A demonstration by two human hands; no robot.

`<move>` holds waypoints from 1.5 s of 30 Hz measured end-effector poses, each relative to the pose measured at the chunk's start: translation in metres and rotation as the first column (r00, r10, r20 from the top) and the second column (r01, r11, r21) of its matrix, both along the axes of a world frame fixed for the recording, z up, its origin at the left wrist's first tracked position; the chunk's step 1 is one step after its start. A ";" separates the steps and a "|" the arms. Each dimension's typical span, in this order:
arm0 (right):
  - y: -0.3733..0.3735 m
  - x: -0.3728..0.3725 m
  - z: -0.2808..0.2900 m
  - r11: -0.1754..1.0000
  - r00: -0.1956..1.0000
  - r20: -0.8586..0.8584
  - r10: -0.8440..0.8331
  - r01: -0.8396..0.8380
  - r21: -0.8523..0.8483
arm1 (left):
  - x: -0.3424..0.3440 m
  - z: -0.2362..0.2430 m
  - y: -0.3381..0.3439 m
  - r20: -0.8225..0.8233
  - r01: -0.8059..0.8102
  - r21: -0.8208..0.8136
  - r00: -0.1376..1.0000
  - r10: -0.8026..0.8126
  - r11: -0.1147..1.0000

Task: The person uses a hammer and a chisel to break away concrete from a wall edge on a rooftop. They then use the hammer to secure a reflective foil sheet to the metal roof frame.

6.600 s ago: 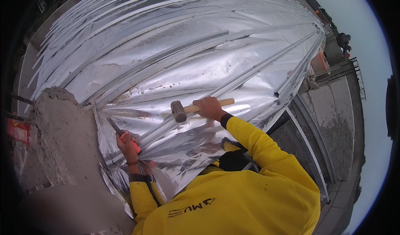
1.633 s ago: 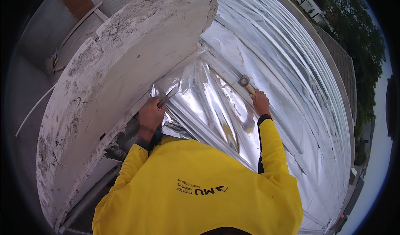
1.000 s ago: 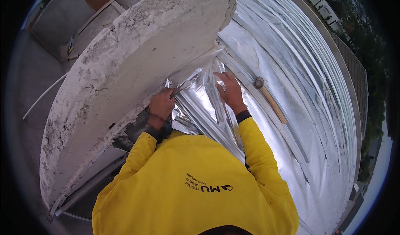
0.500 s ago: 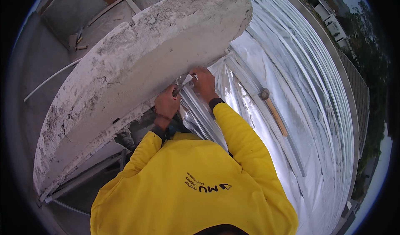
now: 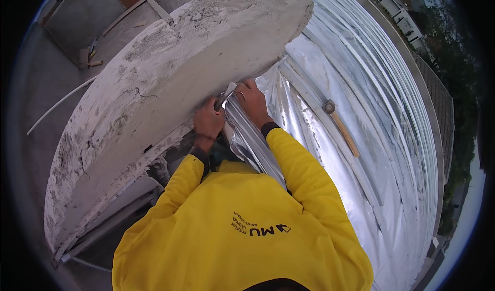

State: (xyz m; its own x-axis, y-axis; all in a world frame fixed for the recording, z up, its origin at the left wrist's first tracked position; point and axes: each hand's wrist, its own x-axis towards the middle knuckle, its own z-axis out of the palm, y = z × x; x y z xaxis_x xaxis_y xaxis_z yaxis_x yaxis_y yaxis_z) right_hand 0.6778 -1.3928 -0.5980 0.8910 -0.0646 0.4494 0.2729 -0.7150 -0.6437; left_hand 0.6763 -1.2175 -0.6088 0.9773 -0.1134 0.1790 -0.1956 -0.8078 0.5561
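Head view: and the hammer (image 5: 344, 133), in the right hand moments ago, now lies on the silver foil (image 5: 312, 141), well to the right! Left hand (image 5: 209, 119) wraps firmly round the flat-bladed tool (image 5: 225, 97), tight by the rough wall (image 5: 154, 100). Right hand (image 5: 252, 103) has crossed beside it, fingers curled at the blade's tip; whether they pinch anything, can't tell. Both forearms reach forward, angling inward.

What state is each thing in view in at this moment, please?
Left hand: closed around the metal tool
Metal tool: held, blade end exposed
Right hand: fingers bent; whether it grips anything is unclear
Hammer: lying down, out of hand
Silver foil: creased
Concrete wall: cracked, rough along its top
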 end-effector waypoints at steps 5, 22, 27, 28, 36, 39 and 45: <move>0.006 0.015 -0.023 0.994 1.000 -0.011 -0.015 0.014 -0.105 | 0.001 0.009 0.000 -0.021 0.070 -0.043 0.997 -0.071 0.997; 0.002 -0.007 -0.013 0.971 0.961 -0.250 0.121 -0.167 -0.172 | -0.006 0.012 0.006 -0.251 0.152 0.055 0.959 -0.133 0.987; 0.000 -0.015 -0.022 0.982 0.981 -0.131 0.142 -0.122 0.147 | -0.020 0.030 0.006 -0.354 0.064 -0.215 0.925 -0.138 0.975; 0.004 -0.025 -0.021 0.987 0.988 -0.127 0.086 -0.067 0.146 | -0.025 0.033 0.006 -0.365 0.029 -0.252 0.923 -0.123 0.967; 0.041 -0.100 0.031 0.995 0.973 -0.222 -0.059 0.038 -0.097 | -0.052 0.008 0.004 -0.300 -0.139 -0.421 0.954 0.007 0.896; 0.051 -0.122 0.045 0.979 0.940 -0.340 -0.025 -0.046 -0.197 | -0.052 -0.016 0.019 -0.355 -0.102 -0.460 0.932 -0.078 0.882; 0.062 -0.134 0.030 0.976 0.858 -0.514 -0.008 -0.104 -0.189 | -0.058 -0.047 0.014 -0.306 -0.053 -0.398 0.949 -0.078 0.916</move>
